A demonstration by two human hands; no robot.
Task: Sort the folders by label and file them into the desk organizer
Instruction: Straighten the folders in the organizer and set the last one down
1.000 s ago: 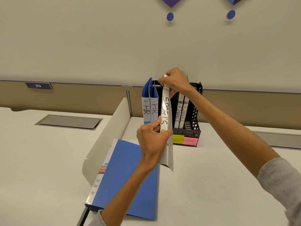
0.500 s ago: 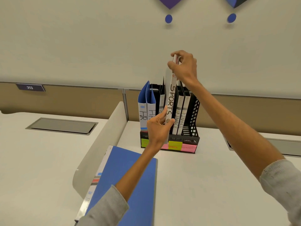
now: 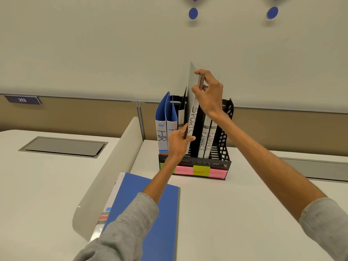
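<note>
A white folder labelled SPORTS [image 3: 193,113] stands upright, tilted slightly, with its lower end inside the black mesh desk organizer [image 3: 201,163]. My right hand [image 3: 210,93] pinches the folder's top end. My left hand [image 3: 178,141] grips its lower part, thumb across the spine. Two blue HR folders [image 3: 164,127] stand in the organizer's left slot, and two white FINANCE folders [image 3: 207,142] stand to the right. A thin folder [image 3: 181,115] sits just left of the SPORTS folder. Pink and yellow sticky labels [image 3: 201,171] run along the organizer's front.
A blue folder [image 3: 150,213] lies flat on the white desk [image 3: 235,213] under my left forearm. A curved white divider [image 3: 113,166] separates this desk from the left one, which has a grey cable hatch [image 3: 62,146]. A wall panel rises directly behind the organizer.
The SPORTS folder went from being held in front of the organizer, up and over its front, and now its lower end is down in a middle slot. Both hands moved with it.
</note>
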